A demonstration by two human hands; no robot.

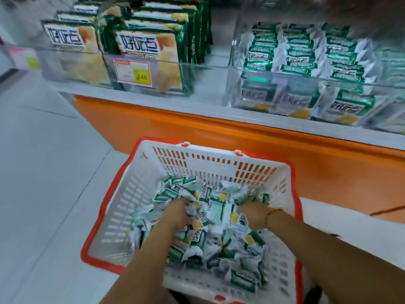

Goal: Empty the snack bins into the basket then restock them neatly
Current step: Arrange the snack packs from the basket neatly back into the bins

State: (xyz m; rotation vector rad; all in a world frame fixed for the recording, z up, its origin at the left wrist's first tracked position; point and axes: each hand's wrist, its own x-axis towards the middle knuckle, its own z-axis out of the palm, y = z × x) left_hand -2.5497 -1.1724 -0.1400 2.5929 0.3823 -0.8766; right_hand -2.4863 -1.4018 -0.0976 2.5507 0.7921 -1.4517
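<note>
Both hands are lowered into the basket (pixel 122 202) and set apart: the left hand (pixel 177 212) at 9 o'clock of the pile, the right hand (pixel 252 216) at 3 o'clock. Each hand's fingers are buried in the loose snack packets (pixel 218 208), so it cannot be told whether they grip any or only press into them. A gold bracelet (pixel 270 213) sits on the right wrist. The basket is white slotted plastic with an orange-red rim; it stands on the pale tiled floor (pixel 43 172), just in front of the orange base panel (pixel 197 132) of the display. The green-and-white packets lie in a disordered heap across the basket bottom. Above the panel runs a white shelf ledge (pixel 153 99). At 1 o'clock on the ledge stands a clear bin (pixel 232 84) holding the same small packets stacked in rows (pixel 298 53). At 11 o'clock, further clear bins hold large green snack bags (pixel 140 47) standing upright, with a red-bordered price tag (pixel 132 72) on the front wall. The picture is motion-blurred.
</note>
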